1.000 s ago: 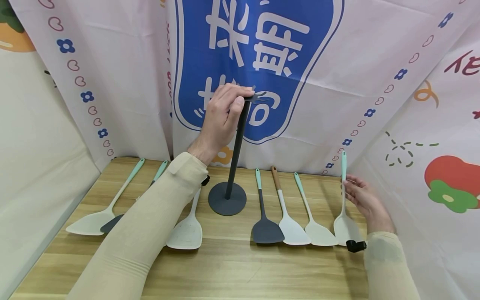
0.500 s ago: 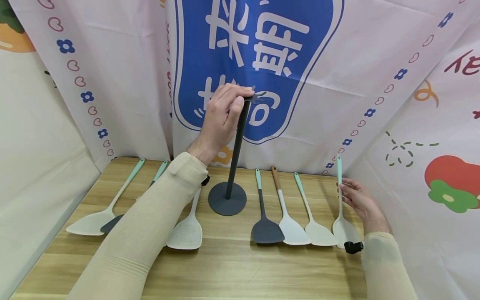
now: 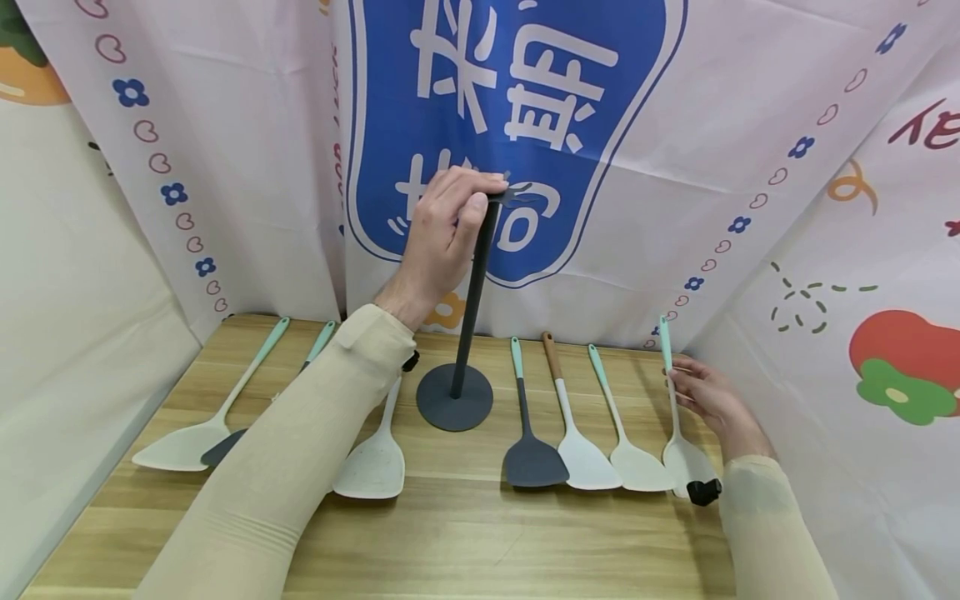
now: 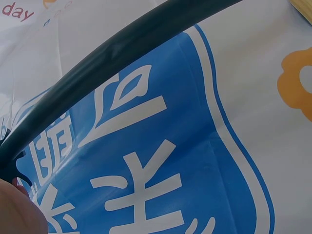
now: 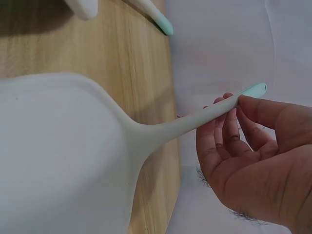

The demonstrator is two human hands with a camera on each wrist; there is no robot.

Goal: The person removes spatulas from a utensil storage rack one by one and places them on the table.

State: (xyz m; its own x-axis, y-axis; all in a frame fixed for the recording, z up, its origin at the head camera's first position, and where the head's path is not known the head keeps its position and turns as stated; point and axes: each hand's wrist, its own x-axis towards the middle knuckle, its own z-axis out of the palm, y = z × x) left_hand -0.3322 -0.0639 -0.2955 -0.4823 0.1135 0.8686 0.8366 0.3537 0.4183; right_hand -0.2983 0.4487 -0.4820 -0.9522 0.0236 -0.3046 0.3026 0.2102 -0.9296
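My left hand (image 3: 448,225) grips the hooked top of a dark utensil stand (image 3: 472,292), fingers above and thumb at the side. In the left wrist view the stand's pole (image 4: 112,53) crosses the picture, with a bit of the hand at the lower left. At the table's right end my right hand (image 3: 716,400) pinches the shaft of a white spatula (image 3: 684,458) just below its mint-green handle end. The right wrist view shows thumb and fingers on that shaft; the handle is raised at a tilt. Its blade is low by the wood, partly behind the wrist camera.
Beside it lie a white spatula (image 3: 637,468) with mint handle, a white one with brown handle (image 3: 585,458) and a dark grey one (image 3: 534,458). Left of the stand's round base (image 3: 454,417) are more spatulas (image 3: 180,444), partly under my left arm. Printed cloth hangs behind.
My right hand has shifted left with the white spatula, its handle end swinging left and slightly down. The left hand and the stand stay put.
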